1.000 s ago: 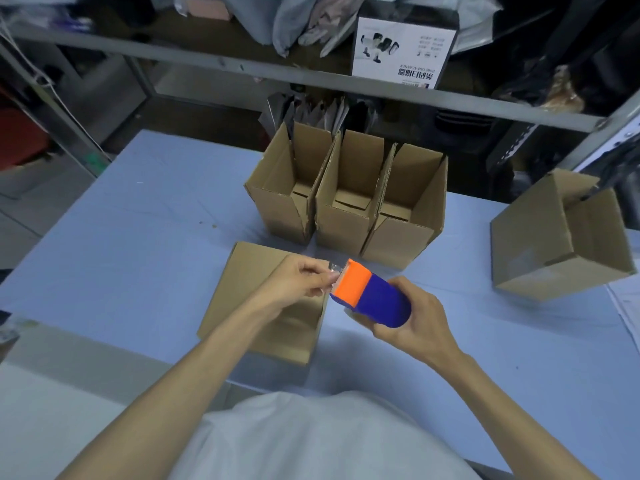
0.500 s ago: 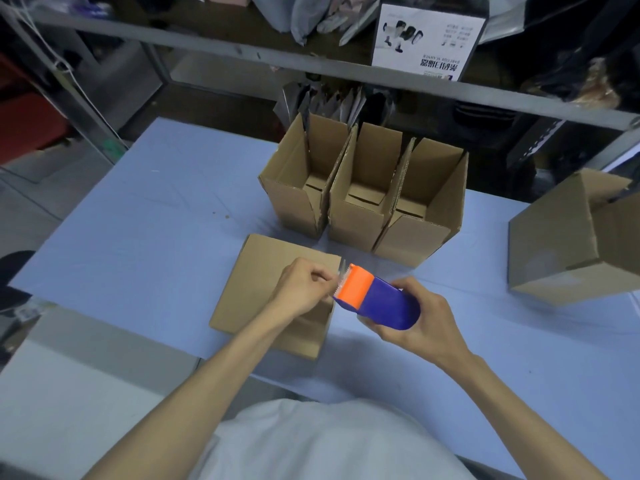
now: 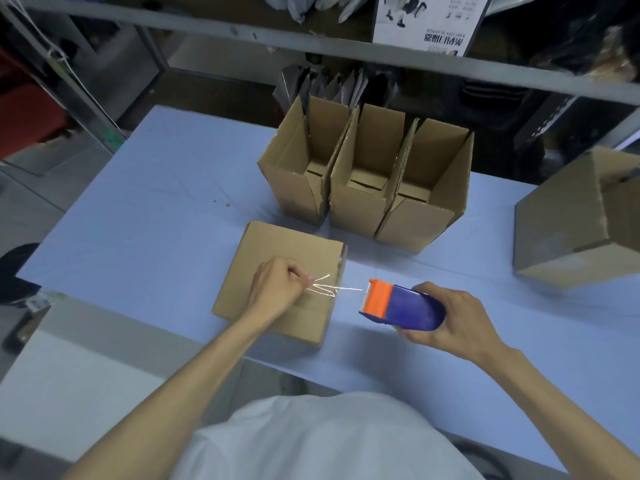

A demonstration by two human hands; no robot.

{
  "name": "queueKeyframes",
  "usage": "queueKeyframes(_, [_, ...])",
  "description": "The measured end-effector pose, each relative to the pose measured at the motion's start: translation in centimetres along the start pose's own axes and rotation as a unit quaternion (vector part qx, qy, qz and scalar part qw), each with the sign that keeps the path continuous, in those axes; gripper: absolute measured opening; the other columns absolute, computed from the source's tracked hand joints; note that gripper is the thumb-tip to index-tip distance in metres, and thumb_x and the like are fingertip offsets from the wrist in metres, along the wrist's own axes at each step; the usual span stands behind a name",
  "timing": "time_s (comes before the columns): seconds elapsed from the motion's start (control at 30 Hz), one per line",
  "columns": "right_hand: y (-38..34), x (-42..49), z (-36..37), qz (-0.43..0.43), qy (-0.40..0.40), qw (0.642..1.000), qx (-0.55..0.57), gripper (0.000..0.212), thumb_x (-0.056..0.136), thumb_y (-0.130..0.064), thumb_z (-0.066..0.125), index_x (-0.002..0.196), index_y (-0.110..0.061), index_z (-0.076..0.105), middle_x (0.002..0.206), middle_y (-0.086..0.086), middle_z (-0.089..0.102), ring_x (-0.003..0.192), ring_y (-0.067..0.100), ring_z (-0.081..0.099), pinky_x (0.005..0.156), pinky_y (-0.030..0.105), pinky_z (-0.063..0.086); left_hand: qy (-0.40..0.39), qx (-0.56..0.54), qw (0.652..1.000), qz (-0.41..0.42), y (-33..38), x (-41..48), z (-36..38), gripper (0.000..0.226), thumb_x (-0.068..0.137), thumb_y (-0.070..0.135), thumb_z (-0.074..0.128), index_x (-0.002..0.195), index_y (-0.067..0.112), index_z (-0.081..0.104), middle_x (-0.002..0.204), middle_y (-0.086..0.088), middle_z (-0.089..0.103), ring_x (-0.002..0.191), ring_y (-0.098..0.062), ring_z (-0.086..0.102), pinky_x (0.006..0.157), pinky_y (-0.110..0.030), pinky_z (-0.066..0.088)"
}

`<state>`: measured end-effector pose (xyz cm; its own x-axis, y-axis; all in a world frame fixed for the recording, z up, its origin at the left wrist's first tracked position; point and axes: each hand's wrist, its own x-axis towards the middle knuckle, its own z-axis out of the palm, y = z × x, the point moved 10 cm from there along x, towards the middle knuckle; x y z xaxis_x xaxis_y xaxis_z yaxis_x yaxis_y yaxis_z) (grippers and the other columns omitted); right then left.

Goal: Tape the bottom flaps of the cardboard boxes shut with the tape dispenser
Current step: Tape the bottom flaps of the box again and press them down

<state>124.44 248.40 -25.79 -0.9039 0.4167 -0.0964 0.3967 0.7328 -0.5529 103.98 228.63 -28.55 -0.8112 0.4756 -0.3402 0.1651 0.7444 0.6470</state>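
Now five boxes: three open boxes [image 3: 363,181] at 12 o'clock, side box [image 3: 568,223] at 3, upturned box [image 3: 277,271] centre. Left hand [image 3: 277,289] pinches tape strip [image 3: 332,289]; right hand [image 3: 450,323] grips tape dispenser [image 3: 401,304].

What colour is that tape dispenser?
Blue body with an orange front end, tape dispenser, clearest in the head view.

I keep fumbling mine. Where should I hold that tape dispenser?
Wrap the blue body from its rear, as the right hand does. The orange cutter end faces the box, so tape feeds out clear of the fingers.
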Motion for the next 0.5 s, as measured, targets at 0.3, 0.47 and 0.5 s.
queueKeyframes(0.3, [0.3,0.8,0.5,0.017,0.001,1.0,-0.023,0.052,0.057,-0.064,0.079,0.094,-0.031,0.063,0.076,-0.021,0.06,0.064,0.006,0.054,0.058,0.013,0.037,0.032,-0.02,0.999,0.0,-0.8,-0.6,0.3,0.024,0.077,0.031,0.076,0.057,0.027,0.062,0.048,0.016,0.054,0.064,-0.01,0.056,0.062,-0.022,0.039])
queueKeyframes(0.47, [0.2,1.0,0.9,0.015,-0.012,1.0,-0.023,0.055,0.057,-0.064,0.079,0.097,-0.029,0.063,0.08,-0.018,0.062,0.069,0.008,0.058,0.061,0.021,0.045,0.046,-0.006,0.999,0.004,-1.5,-0.9,0.4,0.02,0.077,0.036,0.077,0.063,0.027,0.065,0.056,0.015,0.059,0.073,-0.015,0.064,0.063,-0.023,0.041])
queueKeyframes(0.5, [0.2,1.0,1.0,0.016,-0.012,1.0,-0.024,0.056,0.058,-0.063,0.079,0.098,-0.029,0.063,0.081,-0.018,0.063,0.07,0.008,0.058,0.061,0.021,0.045,0.047,-0.003,0.999,0.0,-1.7,-0.9,0.5,0.02,0.076,0.038,0.077,0.064,0.027,0.065,0.057,0.015,0.06,0.075,-0.015,0.064,0.064,-0.024,0.042])
